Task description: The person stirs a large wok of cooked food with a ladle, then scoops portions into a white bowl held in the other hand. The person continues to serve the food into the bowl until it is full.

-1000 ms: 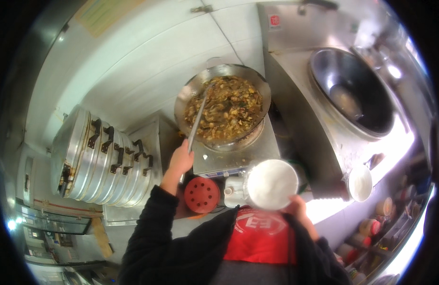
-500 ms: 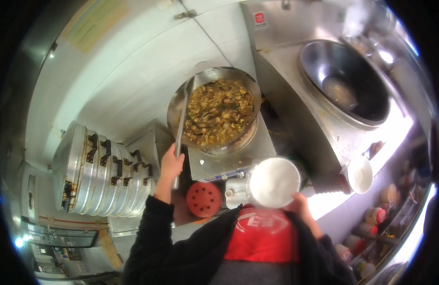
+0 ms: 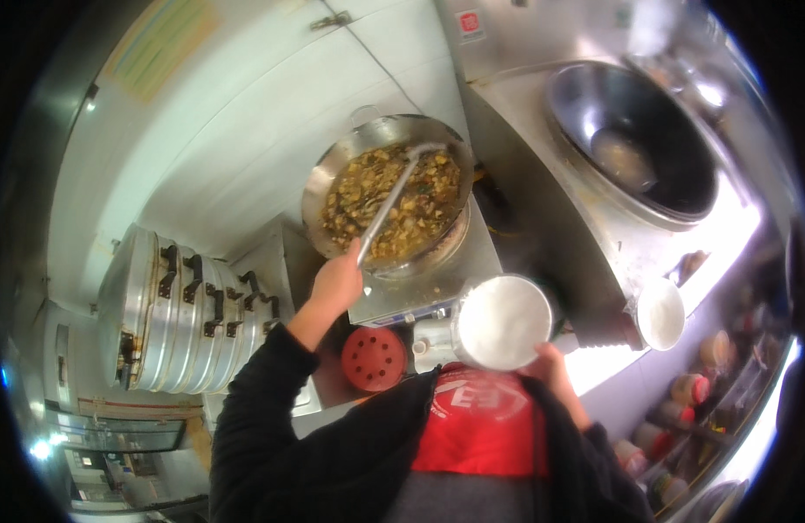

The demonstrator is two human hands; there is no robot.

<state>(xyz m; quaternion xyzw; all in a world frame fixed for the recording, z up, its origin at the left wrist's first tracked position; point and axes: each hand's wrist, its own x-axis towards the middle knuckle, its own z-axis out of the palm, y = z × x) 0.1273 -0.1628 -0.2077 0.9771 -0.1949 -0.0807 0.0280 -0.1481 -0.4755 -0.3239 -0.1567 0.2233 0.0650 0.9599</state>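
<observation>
My left hand (image 3: 339, 281) is closed round the handle of a long metal ladle (image 3: 388, 205). The ladle's head lies at the far right side of a wide wok (image 3: 320, 179), in a chopped brown and yellow stew (image 3: 372, 179). The wok stands on a steel burner stand (image 3: 402, 296). At the rim of a round white bowl (image 3: 505, 322) my right hand (image 3: 551, 370) is closed, holding it in front of my red apron. The bowl's inside looks plain white; most of my right fingers are hidden behind it.
Stacked aluminium steamers (image 3: 180, 314) with black handles stand at the left. A red round lid with holes (image 3: 374, 358) sits below the burner. A large dark wok (image 3: 655, 148) is set in the right counter, near a white tub (image 3: 660, 314). Several jars (image 3: 688, 390) line a shelf.
My left hand has moved right and forward, swinging the ladle from the wok's left edge across the stew to its far right. The white bowl stays nearly in place.
</observation>
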